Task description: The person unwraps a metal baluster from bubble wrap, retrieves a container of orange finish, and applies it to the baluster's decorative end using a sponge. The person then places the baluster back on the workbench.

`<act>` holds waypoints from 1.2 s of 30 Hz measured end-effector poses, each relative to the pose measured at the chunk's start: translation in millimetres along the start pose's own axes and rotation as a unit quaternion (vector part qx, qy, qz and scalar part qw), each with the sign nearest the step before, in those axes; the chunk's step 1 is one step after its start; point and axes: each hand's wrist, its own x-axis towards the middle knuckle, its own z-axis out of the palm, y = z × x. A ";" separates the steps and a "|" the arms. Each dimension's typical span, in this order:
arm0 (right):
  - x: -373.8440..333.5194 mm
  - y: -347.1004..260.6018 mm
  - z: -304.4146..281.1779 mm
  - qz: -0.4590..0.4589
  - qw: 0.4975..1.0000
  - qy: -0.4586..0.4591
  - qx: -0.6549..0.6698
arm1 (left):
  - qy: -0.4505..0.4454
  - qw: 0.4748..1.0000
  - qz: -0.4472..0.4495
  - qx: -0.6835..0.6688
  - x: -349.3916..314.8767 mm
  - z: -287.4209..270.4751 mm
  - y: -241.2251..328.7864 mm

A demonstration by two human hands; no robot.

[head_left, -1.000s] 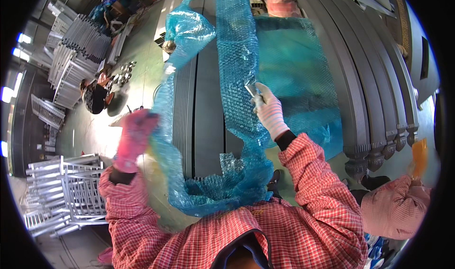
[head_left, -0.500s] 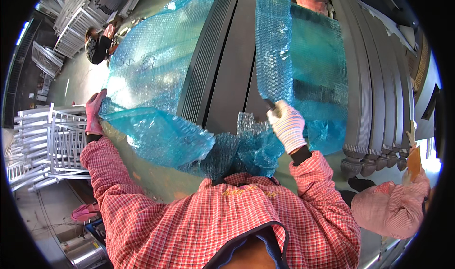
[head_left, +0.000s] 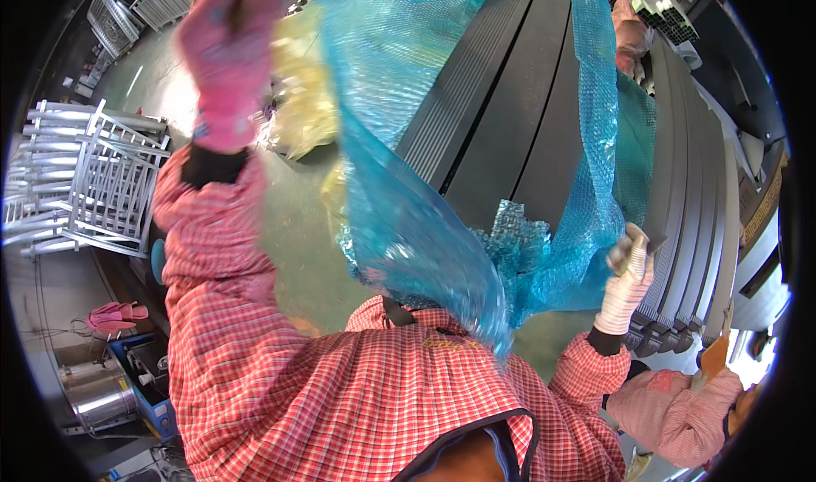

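Observation:
My left hand (head_left: 229, 48), in a pink glove, is raised high at the upper left and grips the top of a large sheet of blue bubble wrap (head_left: 408, 184). The sheet hangs down from it across the middle of the view and bunches in front of my chest. My right hand (head_left: 627, 278), in a white glove, is low at the right, closed on the other edge of the wrap, with a small dark tool sticking out of its fist. Behind the sheet lies a stack of long dark ribbed metal profiles (head_left: 510, 116).
Silver metal frames (head_left: 76, 184) are stacked at the left. A spare pair of pink gloves (head_left: 115, 316) lies near a metal pot (head_left: 98, 393) at the lower left. Another person in a pink checked sleeve (head_left: 671, 414) is at the lower right. One more person stands far off (head_left: 633, 36).
My left hand has swung from low at the left up high, lifting the blue wrap with it. My right hand has dropped lower and to the right, still holding the wrap.

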 end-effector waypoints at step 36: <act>-181.7 -31.6 85.3 -0.007 0.994 0.006 -0.110 | -0.587 0.802 -0.106 0.024 -99.8 50.7 62.4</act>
